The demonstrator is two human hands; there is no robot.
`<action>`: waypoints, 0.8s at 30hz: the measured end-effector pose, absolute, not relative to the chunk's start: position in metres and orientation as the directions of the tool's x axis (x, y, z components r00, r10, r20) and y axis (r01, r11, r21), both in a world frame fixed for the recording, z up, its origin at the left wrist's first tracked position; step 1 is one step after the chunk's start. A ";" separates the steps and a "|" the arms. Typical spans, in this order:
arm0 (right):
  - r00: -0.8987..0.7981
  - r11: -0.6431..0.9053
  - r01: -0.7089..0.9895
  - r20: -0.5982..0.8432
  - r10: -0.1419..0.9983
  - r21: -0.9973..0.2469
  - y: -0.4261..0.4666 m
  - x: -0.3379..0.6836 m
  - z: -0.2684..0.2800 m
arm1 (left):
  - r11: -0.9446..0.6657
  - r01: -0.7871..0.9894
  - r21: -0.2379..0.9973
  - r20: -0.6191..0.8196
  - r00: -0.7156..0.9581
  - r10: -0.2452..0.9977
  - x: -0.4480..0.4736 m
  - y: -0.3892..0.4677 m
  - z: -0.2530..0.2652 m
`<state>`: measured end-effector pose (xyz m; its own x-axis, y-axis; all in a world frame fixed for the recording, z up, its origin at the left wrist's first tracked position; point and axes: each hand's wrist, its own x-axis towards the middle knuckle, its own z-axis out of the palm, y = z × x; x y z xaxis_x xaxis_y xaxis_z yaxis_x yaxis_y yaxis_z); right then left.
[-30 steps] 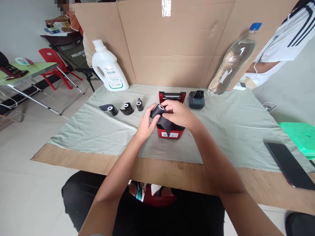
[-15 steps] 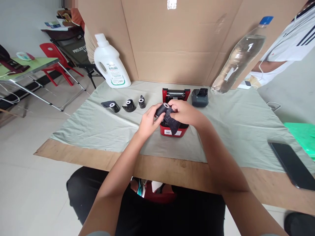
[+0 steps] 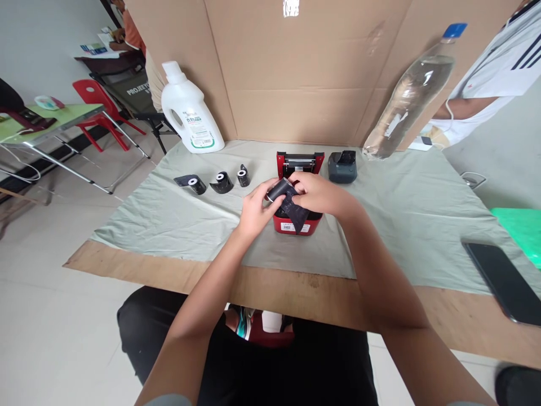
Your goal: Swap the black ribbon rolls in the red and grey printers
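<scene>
Both my hands hold one black roll [image 3: 282,193] with a loose black strip hanging from it, just above an open red printer [image 3: 296,225]. My left hand [image 3: 253,210] grips the roll's left end. My right hand [image 3: 321,194] pinches it from the right and covers part of the printer's bay. The printer's raised lid [image 3: 300,162] stands behind the hands. Three more black rolls [image 3: 218,182] lie in a row on the grey-green cloth [image 3: 169,214] to the left.
A white detergent jug [image 3: 190,121] stands back left, a small dark grey printer [image 3: 342,166] back centre, a tilted plastic bottle [image 3: 409,93] back right against a cardboard screen [image 3: 296,73]. A black phone [image 3: 502,282] lies at the right edge. Other people sit beyond the screen.
My hands have turned the roll slightly over the printer, and the hanging strip has shifted. The camera has moved a little; the hands stay in about the same spot.
</scene>
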<state>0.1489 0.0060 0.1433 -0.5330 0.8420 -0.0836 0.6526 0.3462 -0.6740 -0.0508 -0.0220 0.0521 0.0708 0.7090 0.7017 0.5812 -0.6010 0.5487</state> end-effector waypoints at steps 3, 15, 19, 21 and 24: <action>-0.535 0.415 0.615 0.032 0.844 -0.671 0.006 0.150 0.145 | -0.594 0.569 0.568 0.686 0.072 0.724 -0.052 -0.020 0.056; -0.426 0.420 0.830 0.071 0.902 -0.367 0.019 0.166 0.144 | -0.587 0.507 0.632 0.639 0.089 0.764 -0.047 -0.016 0.062; -0.309 0.303 0.915 0.019 0.951 -0.266 0.016 0.158 0.141 | -0.740 0.521 0.425 0.642 0.403 0.652 -0.057 -0.025 0.060; -0.271 0.262 0.937 -0.006 0.963 -0.230 0.016 0.152 0.139 | -0.773 0.530 0.349 0.628 0.480 0.613 -0.059 -0.026 0.059; -0.235 0.220 0.958 -0.064 0.970 -0.183 0.018 0.146 0.137 | -0.741 0.581 0.336 0.630 0.447 0.635 -0.055 -0.026 0.056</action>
<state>0.1464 0.0179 0.1373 -0.2347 0.9700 -0.0635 0.9582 0.2199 -0.1828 -0.0551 -0.0259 0.0560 0.4465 0.6351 0.6303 0.5810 -0.7415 0.3356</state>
